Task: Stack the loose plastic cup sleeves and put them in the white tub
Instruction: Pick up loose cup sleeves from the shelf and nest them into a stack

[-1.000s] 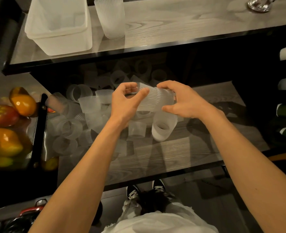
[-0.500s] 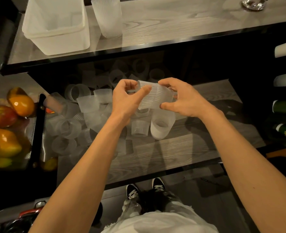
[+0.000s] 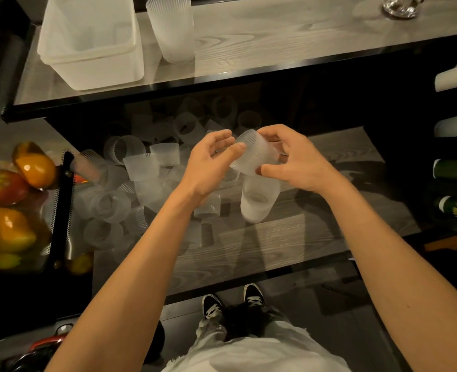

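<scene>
Drinks-service counter, of the bar or café kind. Two-tier wood-grain counter (image 3: 275, 36) under glass with black edging; a heap of ribbed, frosted plastic cup sleeves (image 3: 141, 167) on the lower tier, an upright stack (image 3: 172, 30) of them and a white tub (image 3: 95, 68) on the upper. Adjoining: orange and red fruit (image 3: 4, 229) laid out behind a perforated metal panel (image 3: 52, 210) at left; green bottles (image 3: 455, 169) and white rolls (image 3: 455, 76) lying on dark shelving at right; a shiny glass or metal piece (image 3: 399, 8) at the far corner.
</scene>
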